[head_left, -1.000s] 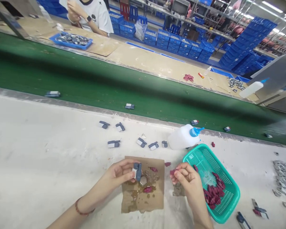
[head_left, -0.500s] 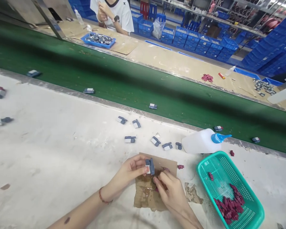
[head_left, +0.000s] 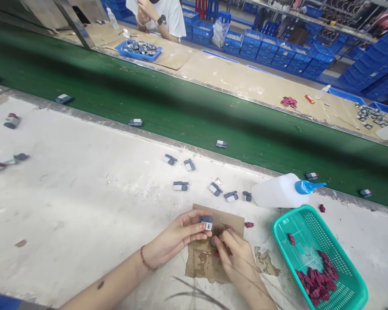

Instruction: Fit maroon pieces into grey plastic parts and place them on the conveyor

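My left hand (head_left: 177, 237) pinches a small blue-grey and white plastic piece (head_left: 206, 222) between thumb and fingers, above a piece of brown cardboard (head_left: 202, 269) with wet, shiny smears. Close beside it, my right hand (head_left: 237, 258) is closed, thumb against index finger, at a small dark thing too hidden to name. Dark red small parts (head_left: 229, 227) lie on the cardboard, partly behind the right fingers. Several similar blue-grey and white pieces (head_left: 180, 186) lie beyond the hands. A white squeeze bottle (head_left: 276, 191) with a blue nozzle lies on its side.
To the right, a green basket (head_left: 358, 282) holds many dark red parts. A green conveyor belt (head_left: 174, 116) carries spaced pieces behind the white table (head_left: 93, 228). Across it, a person (head_left: 166, 19) sits near a blue tray (head_left: 119, 48) full of pieces.
My left hand has turned the held piece so its white face with a dark slot shows. Belt pieces have shifted right. The whole view has moved slightly; my right hand stays at the cardboard.
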The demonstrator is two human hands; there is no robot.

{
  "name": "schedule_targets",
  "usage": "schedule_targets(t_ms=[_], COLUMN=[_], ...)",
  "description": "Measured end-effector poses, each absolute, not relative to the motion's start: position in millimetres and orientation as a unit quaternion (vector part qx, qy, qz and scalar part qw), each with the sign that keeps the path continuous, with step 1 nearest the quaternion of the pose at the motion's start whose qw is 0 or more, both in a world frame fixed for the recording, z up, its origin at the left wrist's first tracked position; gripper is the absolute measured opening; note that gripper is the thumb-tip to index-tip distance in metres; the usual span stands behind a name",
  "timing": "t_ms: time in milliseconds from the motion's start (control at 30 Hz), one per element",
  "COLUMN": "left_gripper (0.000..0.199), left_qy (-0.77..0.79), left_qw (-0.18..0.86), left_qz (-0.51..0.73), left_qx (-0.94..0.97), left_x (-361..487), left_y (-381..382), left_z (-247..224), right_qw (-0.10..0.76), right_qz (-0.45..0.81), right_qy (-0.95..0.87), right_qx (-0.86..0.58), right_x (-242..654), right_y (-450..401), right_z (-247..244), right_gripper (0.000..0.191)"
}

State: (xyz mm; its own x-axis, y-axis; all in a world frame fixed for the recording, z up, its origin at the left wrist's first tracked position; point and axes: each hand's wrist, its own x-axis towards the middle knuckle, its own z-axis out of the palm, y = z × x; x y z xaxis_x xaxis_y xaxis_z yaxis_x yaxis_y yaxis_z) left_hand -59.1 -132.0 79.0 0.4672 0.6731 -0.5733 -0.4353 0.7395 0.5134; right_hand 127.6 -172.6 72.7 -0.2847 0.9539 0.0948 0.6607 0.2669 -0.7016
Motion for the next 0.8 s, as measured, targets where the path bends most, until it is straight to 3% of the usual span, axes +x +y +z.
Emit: schedule_targets(t_ms=[100, 200, 400, 800], left_gripper=[0.046, 0.047, 0.042, 0.043], left_qy=[0.397, 0.399, 0.416, 0.412], left_qw=[0.842, 0.833, 0.807, 0.825], left_qz=[0.325, 0.329, 0.328, 0.306], left_qx=[0.165, 0.199, 0.26, 0.238], left_x=[-59.0, -57.8, -52.5, -48.1], left_y=[-132.1, -132.3, -136.4, -142.3], left_z=[80.1, 81.0, 80.2, 79.4], right_qw=[0.289, 0.372, 0.504, 0.488], right_qz=[0.392, 0.509, 0.569, 0.569], right_qy=[-0.661, -0.514, -0.384, -0.425], right_qx=[-0.57, -0.582, -0.523, -0.507], right_x=[131.5, 135.7, 130.2, 122.3], right_y=[-172.8, -171.8, -167.8, -167.3], right_z=[70.1, 67.6, 74.6, 83.4], right_gripper=[0.032, 0.034, 0.034, 0.032])
